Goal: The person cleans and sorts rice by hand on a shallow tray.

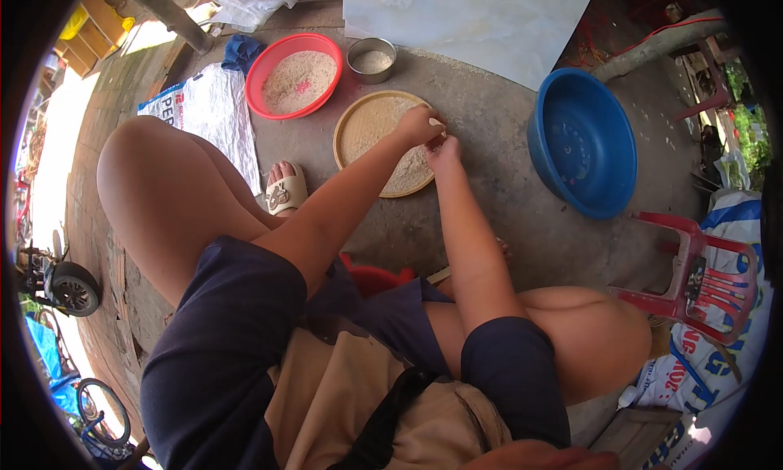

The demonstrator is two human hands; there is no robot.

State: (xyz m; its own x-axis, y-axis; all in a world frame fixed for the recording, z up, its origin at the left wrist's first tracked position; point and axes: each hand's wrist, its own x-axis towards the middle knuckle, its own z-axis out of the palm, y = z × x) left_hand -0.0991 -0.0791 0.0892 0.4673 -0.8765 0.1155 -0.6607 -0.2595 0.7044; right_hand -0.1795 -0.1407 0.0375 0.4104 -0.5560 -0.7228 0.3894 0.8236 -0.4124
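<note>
A round woven tray [356, 127] lies on the concrete floor with pale grains spread on it, thickest toward its lower right. Over the tray's right side, my left hand [420, 126] is closed, its fingers bent inward. Close against it at the tray's right edge is my right hand [443, 150], fingers curled together. Anything pinched between the fingers is too small to make out. A red basin [254, 90] of pale grains stands beyond the tray to the left. Beside that basin is a metal bowl [373, 73] with some grains inside.
To the right stands a large blue basin [581, 144]. Near it is a red plastic chair [683, 282]. A white printed sack [216, 115] lies at the left, by my sandalled foot [285, 191]. A pale marbled panel [473, 25] is at the top.
</note>
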